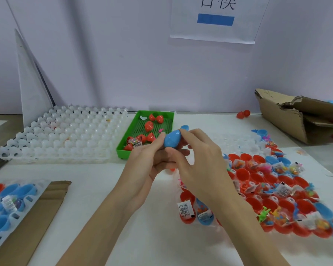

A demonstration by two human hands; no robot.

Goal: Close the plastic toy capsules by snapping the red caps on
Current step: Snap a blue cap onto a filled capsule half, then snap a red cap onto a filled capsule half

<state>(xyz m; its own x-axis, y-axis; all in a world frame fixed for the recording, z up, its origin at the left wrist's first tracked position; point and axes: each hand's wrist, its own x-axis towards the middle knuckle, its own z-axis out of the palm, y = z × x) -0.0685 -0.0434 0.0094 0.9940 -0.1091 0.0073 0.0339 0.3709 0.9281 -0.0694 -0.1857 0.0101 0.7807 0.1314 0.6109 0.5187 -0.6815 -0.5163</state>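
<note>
A blue capsule (171, 138) is held up over the middle of the table between both hands. My left hand (152, 160) cups it from below with thumb and fingers curled round its left side. My right hand (198, 160) pinches its right end, thumb underneath and fingers on top. A second blue piece (185, 128) shows just behind the fingertips. Red capsule halves (258, 177), many filled with small toys and paper slips, sit in a clear tray at the right. Loose red caps (149, 126) lie in a green tray (121, 148).
A stack of white moulded trays (65, 135) stands at the back left. A tray with blue and red halves (6, 204) and a cardboard strip (46, 208) lie at the near left. A torn cardboard box (296, 116) sits at the back right, red caps (243, 113) near it.
</note>
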